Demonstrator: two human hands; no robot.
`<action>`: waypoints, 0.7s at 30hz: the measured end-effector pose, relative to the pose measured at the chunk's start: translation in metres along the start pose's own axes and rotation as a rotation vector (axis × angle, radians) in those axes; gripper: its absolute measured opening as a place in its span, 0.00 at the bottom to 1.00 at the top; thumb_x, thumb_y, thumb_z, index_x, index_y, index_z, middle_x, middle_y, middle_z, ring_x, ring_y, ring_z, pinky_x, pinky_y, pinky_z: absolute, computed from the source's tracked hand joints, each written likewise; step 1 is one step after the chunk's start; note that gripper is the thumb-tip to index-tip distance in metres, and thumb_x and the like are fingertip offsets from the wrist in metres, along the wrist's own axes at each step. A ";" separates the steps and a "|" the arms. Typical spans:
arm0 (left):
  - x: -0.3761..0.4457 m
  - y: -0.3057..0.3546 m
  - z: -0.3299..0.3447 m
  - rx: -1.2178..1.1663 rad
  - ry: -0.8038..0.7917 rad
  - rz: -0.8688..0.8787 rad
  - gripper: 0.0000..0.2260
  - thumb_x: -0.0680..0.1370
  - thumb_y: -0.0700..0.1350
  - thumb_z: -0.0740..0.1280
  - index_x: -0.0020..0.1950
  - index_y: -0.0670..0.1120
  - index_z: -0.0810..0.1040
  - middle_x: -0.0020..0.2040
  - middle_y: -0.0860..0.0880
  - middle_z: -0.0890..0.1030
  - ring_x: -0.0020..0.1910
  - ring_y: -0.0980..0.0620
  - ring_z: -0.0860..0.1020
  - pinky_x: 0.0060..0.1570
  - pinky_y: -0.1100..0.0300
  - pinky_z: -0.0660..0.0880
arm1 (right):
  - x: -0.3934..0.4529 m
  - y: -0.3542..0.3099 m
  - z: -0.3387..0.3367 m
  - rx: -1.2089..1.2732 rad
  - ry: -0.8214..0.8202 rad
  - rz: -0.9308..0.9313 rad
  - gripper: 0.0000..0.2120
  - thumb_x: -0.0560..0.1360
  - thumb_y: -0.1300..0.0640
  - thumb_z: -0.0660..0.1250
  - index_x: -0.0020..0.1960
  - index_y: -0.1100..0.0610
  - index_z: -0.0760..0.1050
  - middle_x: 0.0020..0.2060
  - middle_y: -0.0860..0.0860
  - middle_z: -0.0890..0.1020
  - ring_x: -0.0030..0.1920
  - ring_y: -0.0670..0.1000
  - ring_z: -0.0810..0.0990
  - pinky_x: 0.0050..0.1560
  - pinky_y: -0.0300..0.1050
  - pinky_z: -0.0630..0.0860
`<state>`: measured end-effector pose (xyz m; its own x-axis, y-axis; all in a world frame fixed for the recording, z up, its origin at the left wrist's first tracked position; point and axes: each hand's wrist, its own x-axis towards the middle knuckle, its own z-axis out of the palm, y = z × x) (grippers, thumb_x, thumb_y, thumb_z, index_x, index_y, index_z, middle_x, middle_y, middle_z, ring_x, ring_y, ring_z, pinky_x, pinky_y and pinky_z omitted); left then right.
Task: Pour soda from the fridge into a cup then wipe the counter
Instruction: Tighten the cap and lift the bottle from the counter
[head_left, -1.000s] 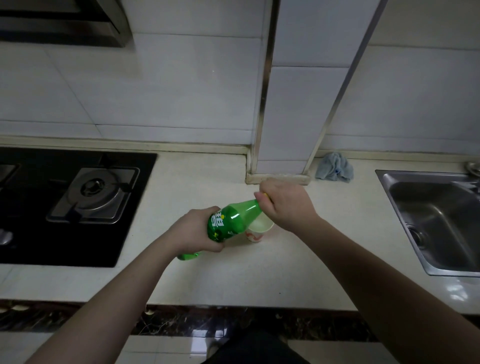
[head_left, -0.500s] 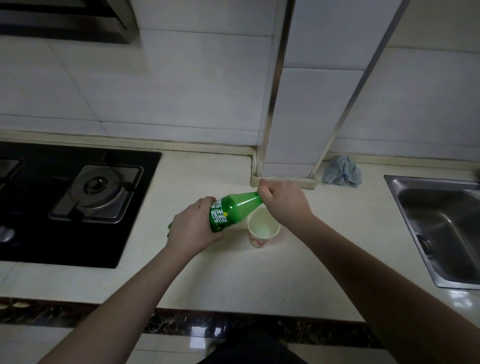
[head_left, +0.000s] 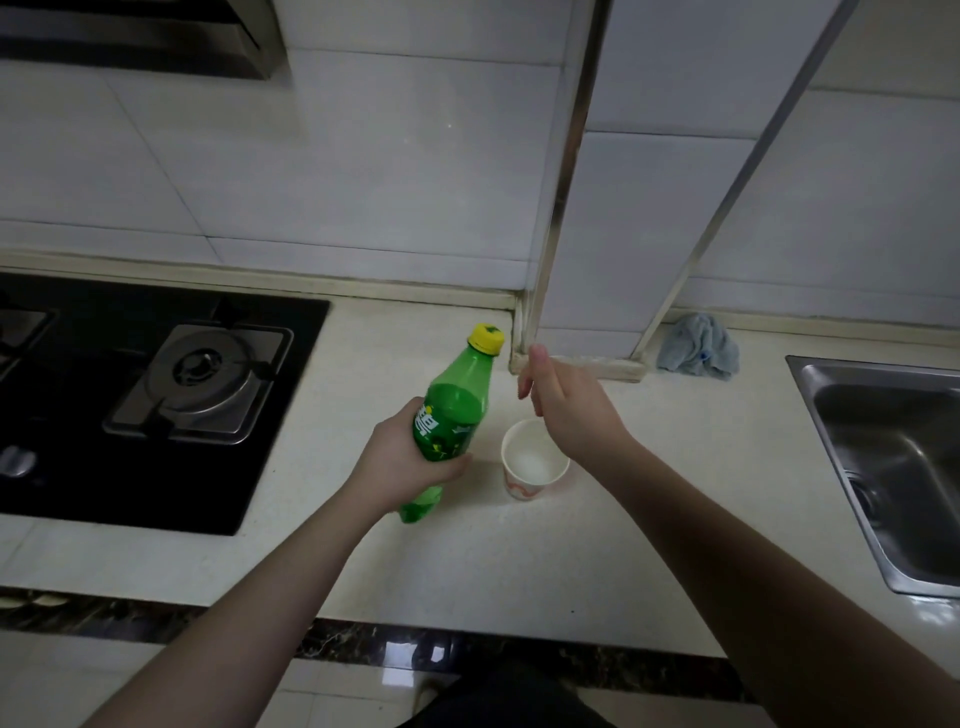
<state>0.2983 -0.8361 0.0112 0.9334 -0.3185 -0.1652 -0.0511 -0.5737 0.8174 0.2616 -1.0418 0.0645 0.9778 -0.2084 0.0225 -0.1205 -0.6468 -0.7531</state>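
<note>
The left hand (head_left: 410, 457) has its grip closed around the labelled mid-body of the green soda bottle (head_left: 452, 415), fingers wrapped under the label, thumb side hidden behind the bottle. The bottle is tilted, neck pointing up and away from the person, base low and apparently clear of the surface (head_left: 649, 545); contact at the base cannot be confirmed. The mid-body hold probably serves to steady the bottle for work at the neck.

The yellow cap (head_left: 487, 338) sits on the neck. Whether it is screwed tight or loose cannot be told.

The right hand (head_left: 571, 410) holds nothing. Its fingers are spread and blurred, positioned just right of the bottle neck and not touching the cap.

The paper cup (head_left: 532, 460) stands upright on the surface, just right of the bottle and directly below the right hand, which covers part of its far rim. Its placement close to the bottle keeps the pouring reach short. The pale interior may be an empty bottom or liquid; the view does not settle it.

Further right of the bottle, a crumpled blue cloth (head_left: 698, 345) lies against the wall base, likely the wiping item. Beyond it the steel sink (head_left: 852, 431) is cut off by the frame edge. Left of the bottle, the gas hob (head_left: 202, 374) is also cut off.
</note>
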 end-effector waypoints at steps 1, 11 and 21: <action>-0.001 0.000 0.001 -0.048 0.004 -0.010 0.22 0.65 0.47 0.80 0.55 0.52 0.76 0.46 0.57 0.82 0.46 0.61 0.79 0.42 0.65 0.74 | -0.001 0.003 0.001 0.023 -0.013 -0.004 0.28 0.80 0.39 0.43 0.42 0.52 0.76 0.31 0.47 0.76 0.34 0.46 0.76 0.39 0.46 0.71; -0.010 0.012 -0.005 -0.426 0.083 -0.066 0.32 0.57 0.55 0.79 0.58 0.46 0.79 0.51 0.48 0.85 0.52 0.49 0.83 0.55 0.47 0.80 | -0.006 0.018 0.008 0.039 -0.103 -0.114 0.24 0.81 0.41 0.51 0.74 0.47 0.63 0.69 0.45 0.72 0.68 0.44 0.68 0.69 0.46 0.64; -0.028 0.028 0.003 -0.514 0.217 -0.075 0.32 0.58 0.53 0.79 0.58 0.43 0.79 0.51 0.45 0.85 0.52 0.46 0.83 0.53 0.49 0.80 | -0.009 0.023 -0.012 0.071 -0.155 -0.186 0.24 0.80 0.41 0.51 0.75 0.47 0.60 0.73 0.45 0.66 0.72 0.45 0.63 0.70 0.43 0.59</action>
<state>0.2698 -0.8457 0.0368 0.9823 -0.0976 -0.1602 0.1470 -0.1298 0.9806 0.2481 -1.0636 0.0553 0.9973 0.0284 0.0681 0.0712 -0.6090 -0.7900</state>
